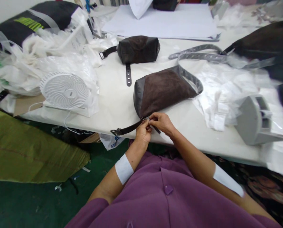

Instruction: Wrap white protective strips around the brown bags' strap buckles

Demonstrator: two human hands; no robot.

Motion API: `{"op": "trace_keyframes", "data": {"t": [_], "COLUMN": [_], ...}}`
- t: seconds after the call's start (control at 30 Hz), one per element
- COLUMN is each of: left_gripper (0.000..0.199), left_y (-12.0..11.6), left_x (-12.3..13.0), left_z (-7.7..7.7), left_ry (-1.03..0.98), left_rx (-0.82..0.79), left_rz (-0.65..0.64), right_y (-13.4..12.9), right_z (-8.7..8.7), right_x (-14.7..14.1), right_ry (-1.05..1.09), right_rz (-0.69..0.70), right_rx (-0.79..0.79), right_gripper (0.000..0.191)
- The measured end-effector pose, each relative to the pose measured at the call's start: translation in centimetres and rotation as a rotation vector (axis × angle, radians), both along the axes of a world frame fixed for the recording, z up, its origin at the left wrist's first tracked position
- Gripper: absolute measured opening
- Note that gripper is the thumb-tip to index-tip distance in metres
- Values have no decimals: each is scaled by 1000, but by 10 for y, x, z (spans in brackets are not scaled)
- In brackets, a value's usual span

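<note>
A brown bag with dark grey ends lies on its side at the table's front edge. Its wrapped strap loops out to the right. At the bag's near corner, my left hand and my right hand meet with fingers pinched together. Between them is the dark buckle strap, whose buckle end sticks out to the left. A short dark strap end shows below my right fingers. The exact spot they grip is partly hidden by the fingertips.
Behind lies a second brown bag with a buckle and a holed strap. A white fan stands left, beside crumpled plastic. On the right are a grey tape dispenser and white packets. White sheets lie at the back.
</note>
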State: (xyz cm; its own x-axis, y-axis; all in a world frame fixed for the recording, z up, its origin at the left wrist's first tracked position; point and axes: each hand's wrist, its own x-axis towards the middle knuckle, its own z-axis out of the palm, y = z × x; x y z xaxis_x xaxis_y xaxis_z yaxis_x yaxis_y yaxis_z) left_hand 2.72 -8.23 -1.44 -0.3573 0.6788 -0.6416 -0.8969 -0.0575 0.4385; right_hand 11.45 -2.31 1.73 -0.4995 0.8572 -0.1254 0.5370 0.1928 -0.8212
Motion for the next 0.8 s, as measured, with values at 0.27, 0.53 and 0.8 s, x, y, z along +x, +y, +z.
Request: {"op": "trace_keyframes", "data": {"t": [0.27, 0.53, 0.8], "left_gripper": [17, 17, 21], "left_y": [-17, -20, -13], "left_x": [0, -1, 2], "left_z": [4, 7, 5], "left_ry": [61, 31, 90], "left_rx": [-7, -32, -14], "left_rz": [-16, -141, -134], "right_y": [14, 9, 6], "right_z": [-9, -6, -10], "right_x": [-5, -10, -10], "right_ry": [62, 245, 382], "right_rz": [-29, -145, -184], "right_rx": [-286, -614, -781], "right_gripper": [8, 10, 20]}}
